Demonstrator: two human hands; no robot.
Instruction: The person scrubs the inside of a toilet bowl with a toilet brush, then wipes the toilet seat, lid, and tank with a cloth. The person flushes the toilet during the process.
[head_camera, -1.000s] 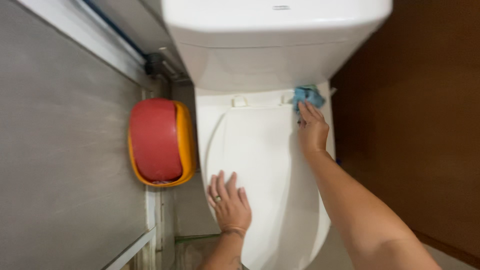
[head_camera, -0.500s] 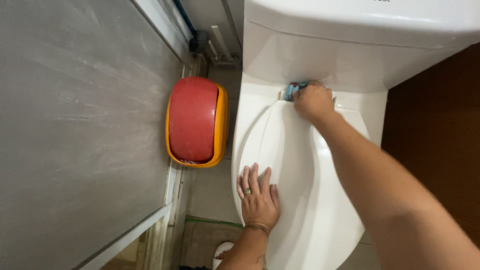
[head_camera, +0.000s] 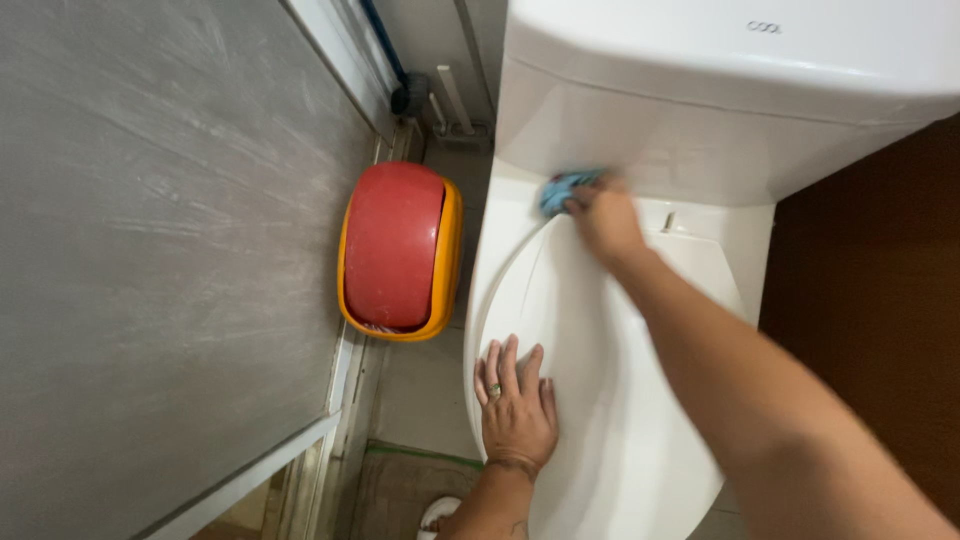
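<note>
A white toilet with its lid (head_camera: 600, 380) down fills the middle, its tank (head_camera: 720, 110) behind. My right hand (head_camera: 603, 217) holds a small blue cloth (head_camera: 562, 190) pressed against the rear left of the seat, by the hinge under the tank. My left hand (head_camera: 517, 403) lies flat, fingers spread, on the front left part of the lid, with a ring on one finger.
A bin with an orange body and red lid (head_camera: 398, 250) stands on the floor left of the toilet. A grey wall panel (head_camera: 150, 250) is at left, a dark brown wall (head_camera: 880, 300) at right. Pipes (head_camera: 440, 95) run behind the bin.
My right hand has swept the blue cloth from the right hinge area across to the left side behind the lid. The left hand stays on the lid; the view shifted.
</note>
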